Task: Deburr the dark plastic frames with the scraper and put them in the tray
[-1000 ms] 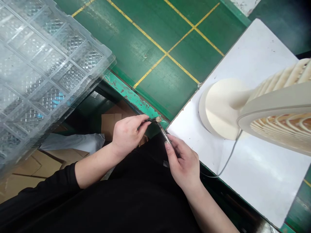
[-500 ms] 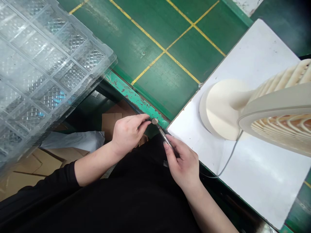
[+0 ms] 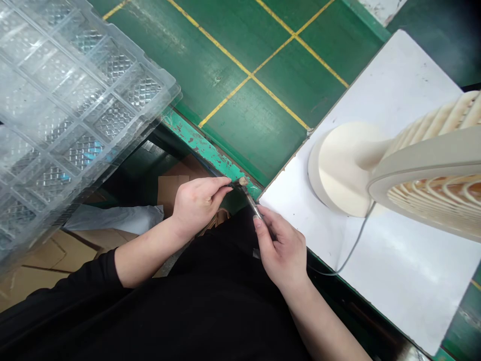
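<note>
My left hand [image 3: 197,203] is closed in a pinch, thumb and forefinger together on a small dark piece [image 3: 235,185]. A small tan, roundish tip [image 3: 242,181] shows just beyond those fingers; I cannot tell whether it belongs to the dark piece. A slim metal pen-like tool [image 3: 253,205] is gripped by my right hand [image 3: 284,246], its far end pointing up and left at the piece. Tool and piece meet or nearly touch, in front of the chipped green table edge [image 3: 210,150]. The fingers hide most of the tool's handle.
A cream desk fan [image 3: 341,165] stands on a white board [image 3: 406,281] at right, its grey cord running off the front edge. Clear divided plastic trays [image 3: 75,95] fill the upper left. Cardboard [image 3: 52,250] lies below. Yellow lines cross the green tabletop [image 3: 225,45].
The small roundish tip has turned and shifted slightly up and right. The tool's end stays close to it, and both hands have barely moved.
</note>
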The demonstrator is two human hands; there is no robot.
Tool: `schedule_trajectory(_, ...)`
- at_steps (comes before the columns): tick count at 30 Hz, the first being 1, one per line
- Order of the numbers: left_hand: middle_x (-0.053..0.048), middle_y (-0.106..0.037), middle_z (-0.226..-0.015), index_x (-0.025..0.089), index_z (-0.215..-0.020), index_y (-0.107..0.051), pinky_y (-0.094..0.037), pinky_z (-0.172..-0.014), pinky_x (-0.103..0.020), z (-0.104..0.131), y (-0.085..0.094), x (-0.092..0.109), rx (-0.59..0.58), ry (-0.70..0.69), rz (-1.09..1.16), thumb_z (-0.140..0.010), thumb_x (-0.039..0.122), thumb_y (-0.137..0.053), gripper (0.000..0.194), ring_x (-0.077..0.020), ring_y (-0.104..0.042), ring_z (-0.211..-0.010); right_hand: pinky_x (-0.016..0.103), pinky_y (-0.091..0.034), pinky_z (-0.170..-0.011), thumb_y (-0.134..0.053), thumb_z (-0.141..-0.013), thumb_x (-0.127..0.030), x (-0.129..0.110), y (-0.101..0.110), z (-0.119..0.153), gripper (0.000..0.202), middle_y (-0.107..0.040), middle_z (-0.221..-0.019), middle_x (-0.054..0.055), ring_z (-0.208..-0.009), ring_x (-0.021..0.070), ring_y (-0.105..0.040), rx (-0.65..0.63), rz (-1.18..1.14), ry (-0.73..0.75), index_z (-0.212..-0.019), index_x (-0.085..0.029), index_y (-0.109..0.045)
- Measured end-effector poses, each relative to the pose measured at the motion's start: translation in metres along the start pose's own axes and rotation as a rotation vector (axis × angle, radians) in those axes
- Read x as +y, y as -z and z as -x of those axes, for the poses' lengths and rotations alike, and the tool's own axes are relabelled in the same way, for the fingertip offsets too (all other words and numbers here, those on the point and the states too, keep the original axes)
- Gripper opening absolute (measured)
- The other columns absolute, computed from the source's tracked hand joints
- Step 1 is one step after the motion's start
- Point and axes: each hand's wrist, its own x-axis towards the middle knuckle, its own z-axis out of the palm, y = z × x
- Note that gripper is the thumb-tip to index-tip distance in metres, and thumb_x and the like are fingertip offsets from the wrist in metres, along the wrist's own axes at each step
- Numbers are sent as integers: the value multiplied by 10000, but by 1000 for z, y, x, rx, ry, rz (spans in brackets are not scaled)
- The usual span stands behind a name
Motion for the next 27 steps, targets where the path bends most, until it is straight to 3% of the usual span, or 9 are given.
schedule_trajectory(3,-50,-962,-1150,235,-1199,-907,-754,-937,-368,0,-1,1,-20,29,-1,-1128,293,-822,124,-260,-945,-986,417,-765,-1015,-690,-1202,-399,-2,-1,-1,324,-936,-1199,69,-950,257,-904,-13,15,13,-1408,-234,-878)
schedule_trajectory(8,-62,-962,-1131,239,-1182,-912,-757,-925,-378,2,-2,1,-29,35,-17,-1133,312,-810,134,-268,-943,-977,387,-780,-919,-686,-1205,-407,0,-4,-2,313,-938,-1164,66,-934,258,-913,69,40,78,-1383,-243,-883)
schedule_trajectory(12,-61,-961,-1140,236,-1175,-910,-754,-925,-371,3,-2,1,-32,33,-25,-1135,308,-810,129,-267,-944,-988,355,-772,-931,-663,-1222,-349,-2,-1,-3,296,-935,-1226,75,-1044,261,-925,38,73,130,-1383,-215,-871)
schedule_trajectory(27,-61,-961,-1120,224,-1176,-906,-749,-928,-361,6,-4,1,-4,34,-33,-1119,305,-836,122,-266,-943,-981,366,-784,-891,-665,-1223,-338,-3,0,-4,289,-937,-1211,86,-1022,275,-931,45,120,174,-1389,-226,-874)
